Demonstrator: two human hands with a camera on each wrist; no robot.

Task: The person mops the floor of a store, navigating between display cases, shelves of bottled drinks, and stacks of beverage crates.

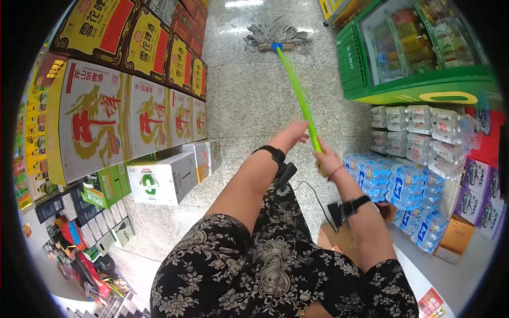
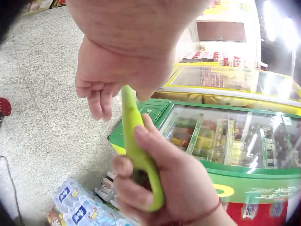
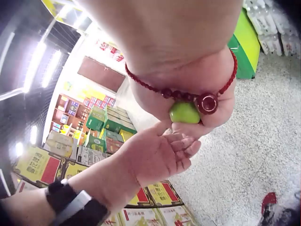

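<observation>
A mop with a long bright green handle (image 1: pixel 299 95) reaches forward across the floor, its grey string head (image 1: pixel 278 37) spread flat under a blue joint. My right hand (image 1: pixel 328 159) grips the handle's top end; in the left wrist view its fingers (image 2: pixel 131 190) curl around the looped green grip (image 2: pixel 153 176). Farther down, my left hand (image 1: pixel 292 135) lies against the handle. Its fingers hang loose, not wrapped around the shaft, as the right wrist view shows with the palm (image 3: pixel 150 157) turned up beside my right hand (image 3: pixel 211 113).
Stacked beer cartons (image 1: pixel 101 116) line the left side, with a white box (image 1: pixel 161 177) jutting out low. On the right stand a green chest freezer (image 1: pixel 403 93) and packs of bottled water (image 1: pixel 405 185). Speckled floor (image 1: pixel 249 111) runs between them. A cardboard box (image 1: pixel 339 238) is near my right side.
</observation>
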